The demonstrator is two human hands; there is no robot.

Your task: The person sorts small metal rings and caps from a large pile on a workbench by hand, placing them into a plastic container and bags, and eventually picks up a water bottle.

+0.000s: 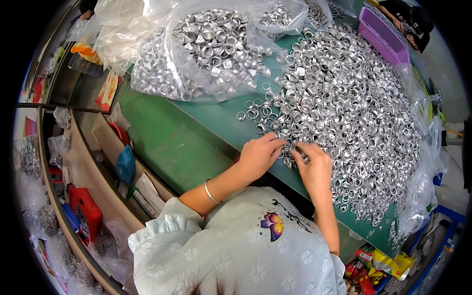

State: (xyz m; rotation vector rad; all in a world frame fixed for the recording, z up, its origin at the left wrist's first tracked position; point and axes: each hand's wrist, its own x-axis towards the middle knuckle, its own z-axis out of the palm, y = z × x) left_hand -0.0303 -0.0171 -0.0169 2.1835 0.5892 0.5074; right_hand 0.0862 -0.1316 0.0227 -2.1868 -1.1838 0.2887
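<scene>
A wide heap of silver metal rings (354, 108) covers the right side of the green tabletop (206, 118). At the heap's near left edge my left hand (260, 153) is closed, its thumb and fingertips pressed together over the rings. What is between those fingertips is too small to make out. Just right of it, my right hand (315, 167) is closed too, fingers curled toward the thumb with rings beneath and beside them. Whether it grips a ring is hidden. A few loose rings (253, 110) lie apart, beyond my left hand.
A clear plastic bag (162, 73) full of rings lies open at the back. A purple bin (381, 37) stands at the far right, near another person (408, 22). Shelving on the left holds a red case (84, 214) and a blue bag (125, 164). Snack packets (386, 263) sit lower right.
</scene>
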